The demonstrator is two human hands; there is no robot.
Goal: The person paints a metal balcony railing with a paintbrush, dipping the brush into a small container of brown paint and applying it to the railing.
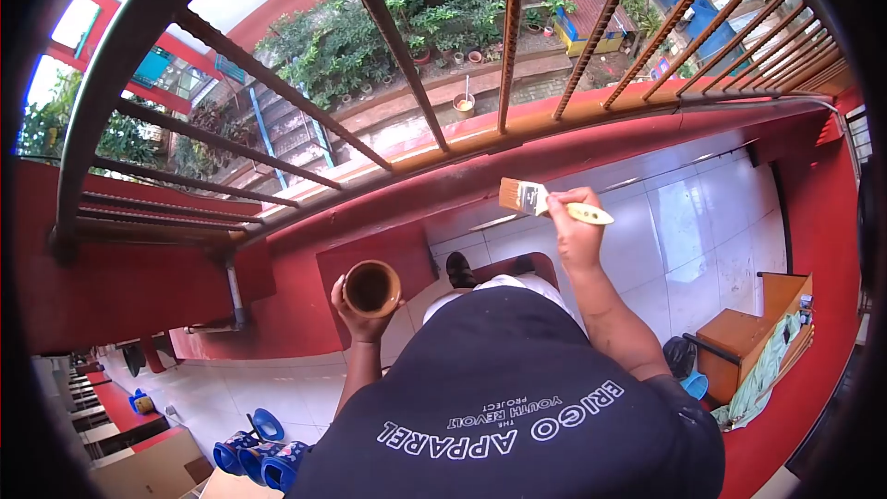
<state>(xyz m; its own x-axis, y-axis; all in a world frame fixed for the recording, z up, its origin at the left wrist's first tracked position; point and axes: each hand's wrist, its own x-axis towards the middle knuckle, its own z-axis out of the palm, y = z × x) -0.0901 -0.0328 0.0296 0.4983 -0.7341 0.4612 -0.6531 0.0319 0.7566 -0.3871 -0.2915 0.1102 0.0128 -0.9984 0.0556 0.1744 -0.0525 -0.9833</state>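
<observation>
In my right hand (579, 229) is a flat paintbrush (533, 197) with a pale wooden handle, a metal band and brown bristles that point left. The fingers close around its handle near the band. My left hand (363, 310) is wrapped round a brown cup (372, 288), its open mouth facing up at me; the inside looks dark and brown. Both hands are held in front of my body, apart from each other. Ahead of them runs a metal railing (511, 55) of brown ribbed bars on a red ledge (554, 152).
White floor tiles (684, 231) lie to the right. A wooden desk (730, 337) with a green cloth (771, 370) stands at the right wall, beside a black bag (679, 357). Blue containers (254, 453) are at lower left. Beyond the railing, plants (370, 46) grow below.
</observation>
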